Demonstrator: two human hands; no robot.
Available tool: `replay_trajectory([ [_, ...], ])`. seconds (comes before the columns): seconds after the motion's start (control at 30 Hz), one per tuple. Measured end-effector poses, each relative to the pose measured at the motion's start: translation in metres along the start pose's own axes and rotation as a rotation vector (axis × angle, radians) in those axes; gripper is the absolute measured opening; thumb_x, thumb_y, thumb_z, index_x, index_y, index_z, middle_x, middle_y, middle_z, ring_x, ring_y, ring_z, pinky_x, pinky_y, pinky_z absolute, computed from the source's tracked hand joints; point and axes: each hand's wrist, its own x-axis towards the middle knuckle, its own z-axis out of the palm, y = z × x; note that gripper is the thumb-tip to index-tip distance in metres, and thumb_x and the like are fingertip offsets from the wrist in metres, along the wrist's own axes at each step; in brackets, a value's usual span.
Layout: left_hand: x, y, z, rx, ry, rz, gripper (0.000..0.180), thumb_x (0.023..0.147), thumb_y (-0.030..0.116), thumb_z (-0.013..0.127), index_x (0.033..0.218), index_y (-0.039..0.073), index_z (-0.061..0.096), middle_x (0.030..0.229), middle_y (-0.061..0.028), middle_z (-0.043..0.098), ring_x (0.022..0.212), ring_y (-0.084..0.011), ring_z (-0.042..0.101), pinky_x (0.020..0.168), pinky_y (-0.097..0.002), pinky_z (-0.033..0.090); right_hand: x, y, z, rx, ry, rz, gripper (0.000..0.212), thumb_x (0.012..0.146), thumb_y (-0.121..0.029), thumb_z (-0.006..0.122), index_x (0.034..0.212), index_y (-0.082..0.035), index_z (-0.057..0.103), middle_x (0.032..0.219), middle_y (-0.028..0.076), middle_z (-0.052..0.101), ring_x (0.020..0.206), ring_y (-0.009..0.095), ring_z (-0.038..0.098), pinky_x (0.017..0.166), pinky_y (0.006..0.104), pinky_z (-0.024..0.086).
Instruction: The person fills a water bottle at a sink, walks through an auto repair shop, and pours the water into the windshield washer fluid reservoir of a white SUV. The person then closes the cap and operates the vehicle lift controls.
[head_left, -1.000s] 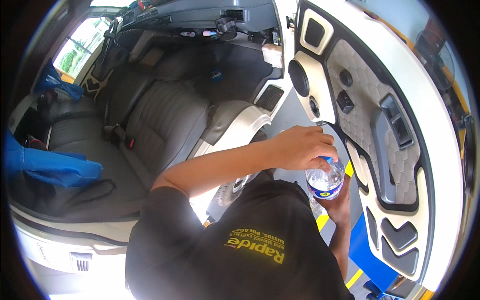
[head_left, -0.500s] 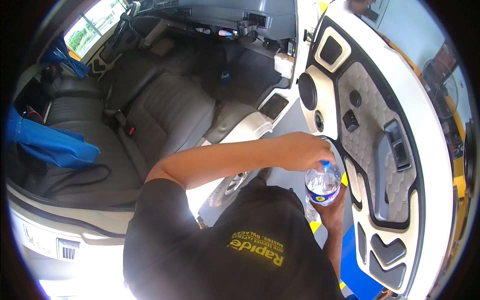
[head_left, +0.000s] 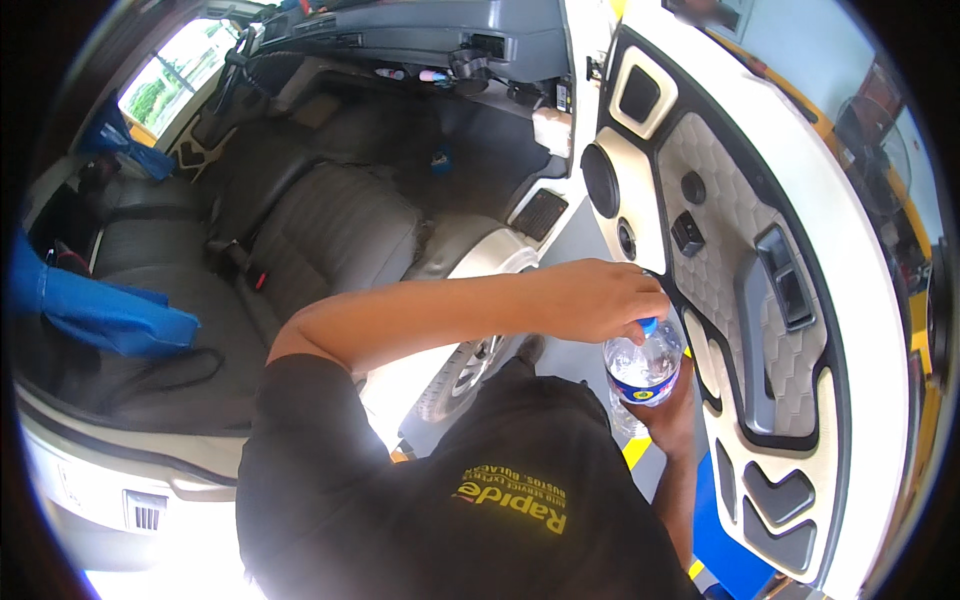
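A clear plastic water bottle (head_left: 642, 368) with a blue label band stands roughly upright between my two hands, in front of the open vehicle door. My right hand (head_left: 668, 412) is wrapped round the bottle's body from the right and below. From the left, my left arm reaches across my chest. My left hand (head_left: 610, 303) is closed over the bottle's top, with its fingers on the blue cap (head_left: 648, 325). Only part of the cap shows under the fingers. The cap appears to be on the bottle's neck.
The open door (head_left: 745, 260), with cream and grey trim and speakers, stands close on the right. To the left are grey seats (head_left: 335, 225) and a blue cloth (head_left: 120, 310). A wheel (head_left: 465, 380) is below my left forearm. A blue panel (head_left: 725, 530) shows at lower right.
My left hand has turned slightly over the cap, and its fingers lie differently. The bottle stays in my right hand. The view has shifted a little.
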Motion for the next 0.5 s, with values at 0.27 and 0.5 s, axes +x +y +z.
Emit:
replay_trajectory([
  [0.27, 0.006, -0.022, -0.018, -0.123, -0.074, -0.383, 0.032, 0.093, 0.033, 0.071, 0.109, 0.007, 0.059, 0.089, -0.0150, 0.071, 0.087, -0.0385, 0.069, 0.077, -0.0475, 0.053, 0.036, -0.020, 0.001, -0.118, 0.009, 0.107, 0.080, 0.068, -0.019, 0.096, 0.128, -0.004, 0.045, 0.122, 0.019, 0.064, 0.112, 0.030, 0.067, 0.092, 0.0421, 0.054],
  [0.5, -0.008, -0.090, -0.032, -0.144, 0.086, 0.056, 0.033, 0.094, 0.035, 0.069, 0.102, 0.007, 0.054, 0.083, -0.0140, 0.069, 0.083, -0.0384, 0.069, 0.069, -0.0498, 0.052, 0.095, -0.022, 0.008, 0.059, -0.160, 0.161, 0.088, 0.062, -0.011, 0.096, 0.133, -0.003, 0.046, 0.121, 0.013, 0.062, 0.117, 0.026, 0.062, 0.099, 0.0398, 0.048],
])
